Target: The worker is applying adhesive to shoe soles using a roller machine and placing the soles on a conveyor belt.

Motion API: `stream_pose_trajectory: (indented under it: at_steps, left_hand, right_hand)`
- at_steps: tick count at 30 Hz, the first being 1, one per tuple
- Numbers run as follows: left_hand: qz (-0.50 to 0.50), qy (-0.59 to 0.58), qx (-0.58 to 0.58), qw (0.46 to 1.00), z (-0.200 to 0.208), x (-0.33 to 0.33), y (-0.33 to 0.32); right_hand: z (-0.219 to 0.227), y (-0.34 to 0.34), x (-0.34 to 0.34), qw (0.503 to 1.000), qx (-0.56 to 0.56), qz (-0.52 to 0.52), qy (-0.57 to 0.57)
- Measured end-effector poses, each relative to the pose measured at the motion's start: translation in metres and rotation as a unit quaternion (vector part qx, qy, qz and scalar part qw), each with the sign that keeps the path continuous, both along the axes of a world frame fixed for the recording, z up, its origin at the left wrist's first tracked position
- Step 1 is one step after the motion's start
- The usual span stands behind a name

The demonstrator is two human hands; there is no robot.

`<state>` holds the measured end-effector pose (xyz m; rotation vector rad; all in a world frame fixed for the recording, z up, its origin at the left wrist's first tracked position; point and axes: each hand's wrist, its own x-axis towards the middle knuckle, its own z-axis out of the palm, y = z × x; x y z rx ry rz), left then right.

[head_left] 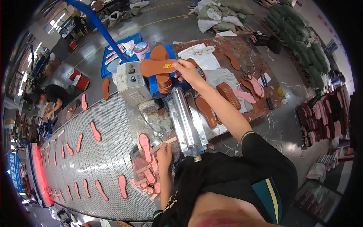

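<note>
My right hand grips a brown insole by one end, with yellow print near the fingers. The insole is held over a stack of brown insoles on a blue surface behind a shiny metal roller. My left hand is closed on a tan strip left of the roller. Next to that hand lies a heap of pink insoles on clear plastic, with more tan strips among them. One pink insole lies at the heap's far end.
A mesh conveyor belt on the left carries two rows of pink insoles. Behind the roller stands a grey control box. More brown insoles and scissors lie on the right-hand table. Another person works at the far left.
</note>
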<state>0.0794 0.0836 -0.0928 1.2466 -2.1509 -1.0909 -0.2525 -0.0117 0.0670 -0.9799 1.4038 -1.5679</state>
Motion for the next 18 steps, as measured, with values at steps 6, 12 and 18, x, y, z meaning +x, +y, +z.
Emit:
stream_pose_trajectory:
  at_steps: [6, 12, 18]
  left_hand:
    - [0.011, 0.057, 0.085, 0.995, 0.011, -0.006, -0.007]
    - [-0.016, 0.075, 0.093, 0.993, 0.040, -0.029, -0.049]
    - [-0.220, 0.013, 0.009, 0.975, 0.075, -0.070, -0.073]
  right_hand:
    - [-0.027, 0.088, -0.055, 0.965, -0.068, -0.135, -0.214]
    - [-0.107, 0.205, -0.093, 0.938, -0.012, -0.253, -0.237]
    - [-0.158, 0.207, -0.033, 0.932, 0.072, -0.225, -0.274]
